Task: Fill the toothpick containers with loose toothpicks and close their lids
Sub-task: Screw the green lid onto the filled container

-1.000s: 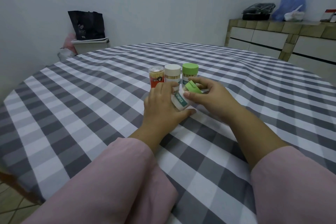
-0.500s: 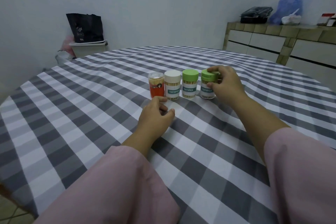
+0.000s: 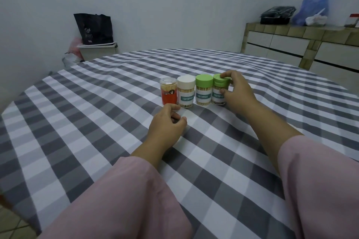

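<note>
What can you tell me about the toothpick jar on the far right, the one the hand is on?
The rightmost jar is a small clear cylinder, plastic by its look, packed with pale toothpicks and wrapped in a white label with a teal TOOTHPICK band. Its green lid is on. It stands upright on the checked tablecloth, last of four in a row, close beside another green-lidded jar. The right hand holds it, fingers on the lid.

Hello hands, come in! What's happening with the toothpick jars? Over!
Right hand grips the end jar, lid on. Left hand rests on the table, holding nothing. Four jars in a row, all lidded. Nothing in the way.
</note>
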